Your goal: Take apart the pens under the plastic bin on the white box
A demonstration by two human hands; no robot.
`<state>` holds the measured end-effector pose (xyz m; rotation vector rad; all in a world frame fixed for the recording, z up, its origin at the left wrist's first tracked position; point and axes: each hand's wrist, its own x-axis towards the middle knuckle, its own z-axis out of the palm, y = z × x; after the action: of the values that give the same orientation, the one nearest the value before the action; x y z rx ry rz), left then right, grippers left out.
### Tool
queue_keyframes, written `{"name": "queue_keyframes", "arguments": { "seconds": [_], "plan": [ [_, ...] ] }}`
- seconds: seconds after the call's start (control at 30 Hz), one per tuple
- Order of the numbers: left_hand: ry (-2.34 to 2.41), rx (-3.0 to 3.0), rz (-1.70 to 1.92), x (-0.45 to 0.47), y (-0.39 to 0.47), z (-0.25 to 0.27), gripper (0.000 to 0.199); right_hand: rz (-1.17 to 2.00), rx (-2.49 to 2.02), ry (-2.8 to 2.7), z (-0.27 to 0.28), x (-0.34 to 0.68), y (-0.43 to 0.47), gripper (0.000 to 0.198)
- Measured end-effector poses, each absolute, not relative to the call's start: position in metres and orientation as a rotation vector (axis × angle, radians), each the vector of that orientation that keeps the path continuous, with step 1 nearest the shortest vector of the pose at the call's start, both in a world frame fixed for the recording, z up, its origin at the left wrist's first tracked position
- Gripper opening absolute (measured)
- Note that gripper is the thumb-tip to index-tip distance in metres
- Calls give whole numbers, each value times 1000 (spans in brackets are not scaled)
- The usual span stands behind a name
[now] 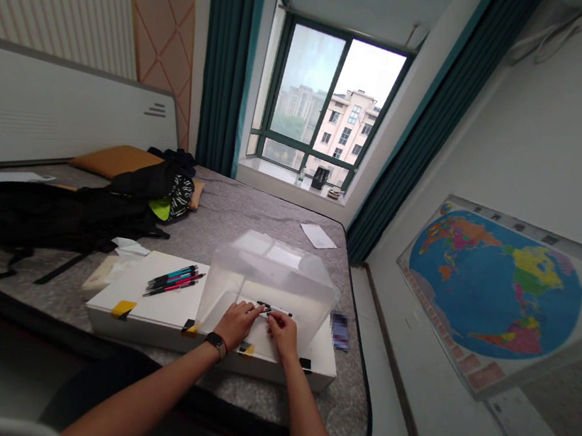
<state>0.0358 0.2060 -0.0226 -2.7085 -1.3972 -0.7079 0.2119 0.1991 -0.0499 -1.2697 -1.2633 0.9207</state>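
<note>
Pen part (265, 308): it was slim and dark, held up between the two hands above the near side of the white box (136, 294), which lay on the bed (292, 212).
Left hand (237, 323): its fingers appeared pinched on the part's left end, a dark band round the wrist.
Right hand (280, 335): its fingertips were bunched at the part's right end, seemingly grasping it too.
Second slim piece (283, 313): it lay just beyond the fingertips; whether it was separate or joined was too small to tell.
Translucent bin (283, 274): it stood around or behind the hands; which, I could not tell. Its walls looked thin and light.
Loose pens (175, 280): a small bunch lay left of the bin, well apart from both hands.
Likely handling: the part probably weighed little, was stiff, and being smooth and narrow could have rolled or slipped.
Best hold: a light thumb-and-forefinger pinch near each end seemed right, without bending the middle.
</note>
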Motion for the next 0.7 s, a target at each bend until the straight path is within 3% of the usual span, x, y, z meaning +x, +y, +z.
{"name": "queue_keyframes", "arguments": {
  "seconds": [0.23, 0.7],
  "plan": [
    [-1397, -2694, -710, 37, 206, -24, 37, 936, -1231, -1211, -47, 210, 197, 43],
    [-1421, -2730, -794, 36, 209, -29, 37, 802, -1300, -1402, -54, 210, 195, 41]
  ]
}}
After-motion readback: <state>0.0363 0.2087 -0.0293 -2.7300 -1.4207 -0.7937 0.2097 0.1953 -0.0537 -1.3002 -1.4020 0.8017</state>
